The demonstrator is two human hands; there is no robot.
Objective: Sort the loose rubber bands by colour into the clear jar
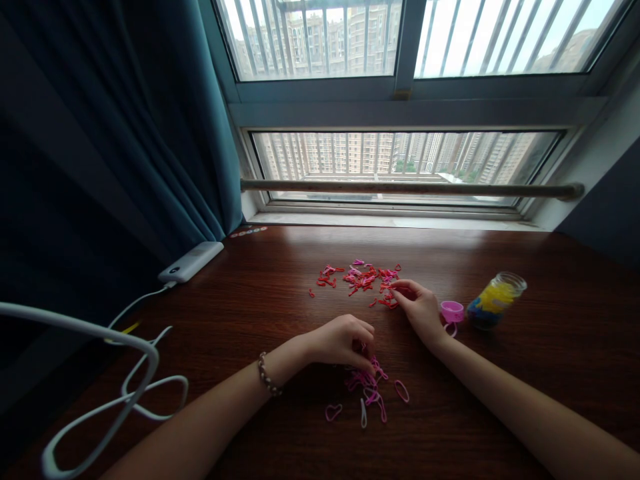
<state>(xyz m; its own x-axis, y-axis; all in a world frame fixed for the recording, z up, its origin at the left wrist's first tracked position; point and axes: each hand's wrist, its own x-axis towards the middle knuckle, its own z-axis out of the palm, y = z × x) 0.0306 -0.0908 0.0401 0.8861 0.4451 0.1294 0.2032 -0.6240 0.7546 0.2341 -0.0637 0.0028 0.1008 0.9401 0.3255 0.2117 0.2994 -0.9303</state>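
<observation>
1. I see a person's two bare arms reaching over a dark, glossy brown table (260, 280) set below a window.
2. The left hand (340, 340), with a beaded bracelet (265, 375) on its wrist, is curled, thumb and fingers pointing down into the near pile of pink bands (364, 381). The fingertips are partly hidden, so I cannot tell whether they pinch a band.
3. Around that pile, closer to the person, lie a heart-shaped pink band (333, 413), a narrow whitish band (363, 413) and, to the right, an oval pink band (401, 391).
4. The right hand (419, 310) stretches farther forward, thumb and fingertips close together at the right edge of the far pile of small red and pink pieces (366, 277). Whether it grips one is too small for me to tell.
5. To the right of that hand, near the wrist, sits a pink plastic cap (452, 311) with a ring below it. Just beyond stands a clear jar (496, 301) with yellow and blue contents.
6. At the far left, a white device (191, 262) rests beside a blue curtain (165, 133), a white cable plugged into it.
7. Outside the barred window (325, 40) are tall buildings.
</observation>
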